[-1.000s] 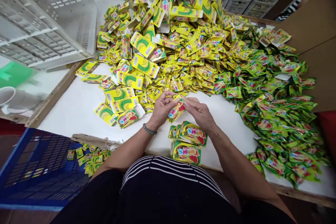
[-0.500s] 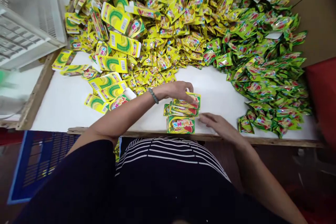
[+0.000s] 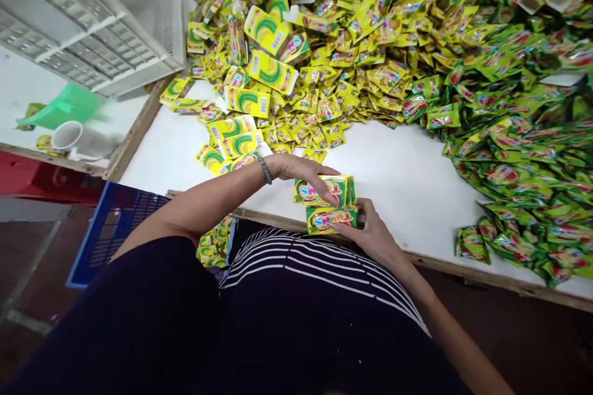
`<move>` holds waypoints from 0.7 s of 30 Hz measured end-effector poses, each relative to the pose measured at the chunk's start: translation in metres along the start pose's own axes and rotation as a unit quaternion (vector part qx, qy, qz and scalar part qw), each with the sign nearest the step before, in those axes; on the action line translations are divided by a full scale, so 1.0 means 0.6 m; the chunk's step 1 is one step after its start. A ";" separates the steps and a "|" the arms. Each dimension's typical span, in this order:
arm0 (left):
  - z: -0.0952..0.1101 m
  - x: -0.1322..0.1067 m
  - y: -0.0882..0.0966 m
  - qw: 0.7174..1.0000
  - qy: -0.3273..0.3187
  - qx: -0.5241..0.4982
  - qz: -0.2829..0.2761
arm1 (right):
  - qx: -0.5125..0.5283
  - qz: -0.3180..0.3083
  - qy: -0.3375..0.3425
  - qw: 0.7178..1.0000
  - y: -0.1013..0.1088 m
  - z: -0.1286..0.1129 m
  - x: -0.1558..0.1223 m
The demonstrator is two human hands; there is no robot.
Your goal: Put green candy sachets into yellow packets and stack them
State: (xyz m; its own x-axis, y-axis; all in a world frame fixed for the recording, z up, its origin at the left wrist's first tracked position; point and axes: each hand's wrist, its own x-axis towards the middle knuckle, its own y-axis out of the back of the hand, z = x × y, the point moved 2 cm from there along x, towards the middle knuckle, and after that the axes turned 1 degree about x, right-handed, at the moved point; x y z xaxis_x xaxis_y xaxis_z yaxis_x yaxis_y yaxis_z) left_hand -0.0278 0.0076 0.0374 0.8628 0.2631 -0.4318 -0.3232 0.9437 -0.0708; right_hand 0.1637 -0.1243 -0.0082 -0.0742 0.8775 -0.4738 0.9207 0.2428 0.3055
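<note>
At the front edge of the white table lie two groups of small green and yellow candy boxes, one just behind the other. My left hand (image 3: 303, 174), a beaded bracelet at its wrist, is closed over the farther candy boxes (image 3: 341, 188), thumb across their printed face. These boxes stand pressed together. My right hand (image 3: 373, 231) is closed at the right end of the nearer candy box (image 3: 319, 220), thumb along its face and fingers behind it. How many boxes sit under my fingers is hidden.
Yellow sachets (image 3: 319, 105) and flattened yellow boxes (image 3: 271, 71) are heaped at the back left. Green sachets (image 3: 523, 166) pile up on the right. A white crate (image 3: 134, 68), a white cup (image 3: 76, 136) and a green scoop (image 3: 69, 105) stand left; a blue crate (image 3: 99, 228) sits below.
My right hand has moved in from beside the boxes and closed on the nearer one. My left hand has squeezed the fanned farther boxes together. The view has swung left.
</note>
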 end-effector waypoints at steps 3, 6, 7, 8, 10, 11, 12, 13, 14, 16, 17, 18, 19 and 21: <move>-0.019 -0.016 -0.001 0.999 0.009 -0.032 -0.011 | 0.051 -0.016 0.021 0.998 -0.012 -0.004 0.003; -0.031 -0.018 0.007 0.999 0.015 -0.009 0.028 | 0.130 0.004 0.025 0.991 -0.018 0.001 0.022; -0.034 -0.018 0.009 0.999 0.022 -0.008 0.043 | 0.157 0.001 0.016 0.987 -0.019 0.002 0.031; -0.037 -0.018 0.009 0.998 0.028 -0.017 0.056 | 0.180 -0.013 0.008 0.983 -0.019 0.002 0.039; -0.041 -0.019 0.004 0.995 0.027 -0.061 0.069 | 0.204 -0.058 -0.009 0.977 -0.019 -0.002 0.050; -0.044 -0.021 -0.001 0.993 0.018 -0.086 0.073 | 0.205 -0.077 -0.018 0.976 -0.019 -0.005 0.054; -0.046 -0.024 -0.007 0.991 0.005 -0.110 0.080 | 0.203 -0.086 -0.026 0.975 -0.019 -0.008 0.055; -0.049 -0.027 -0.013 0.988 -0.011 -0.129 0.089 | 0.202 -0.082 -0.032 0.976 -0.020 -0.011 0.056; -0.053 -0.031 -0.019 0.984 -0.026 -0.144 0.098 | 0.201 -0.071 -0.035 0.976 -0.020 -0.013 0.056; -0.063 -0.038 -0.031 0.977 -0.056 -0.175 0.112 | 0.200 -0.048 -0.025 0.978 -0.023 -0.018 0.055; -0.068 -0.042 -0.036 0.972 -0.069 -0.188 0.122 | 0.198 -0.040 -0.013 0.979 -0.025 -0.021 0.055; -0.074 -0.046 -0.039 0.967 -0.079 -0.197 0.137 | 0.194 -0.036 -0.001 0.980 -0.027 -0.025 0.056; -0.078 -0.051 -0.041 0.962 -0.089 -0.202 0.158 | 0.189 -0.038 0.008 0.981 -0.029 -0.029 0.057; -0.083 -0.065 -0.043 0.953 -0.105 -0.196 0.208 | 0.174 -0.053 0.015 0.983 -0.033 -0.043 0.059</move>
State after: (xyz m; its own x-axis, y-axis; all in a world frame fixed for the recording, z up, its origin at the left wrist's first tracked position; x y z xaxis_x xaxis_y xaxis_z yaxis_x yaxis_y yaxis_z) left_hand -0.0724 -0.0369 0.0114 0.6732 0.6716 -0.3095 -0.7394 0.6123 -0.2799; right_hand 0.1332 -0.0874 -0.0099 -0.1838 0.8679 -0.4614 0.9820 0.1826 -0.0479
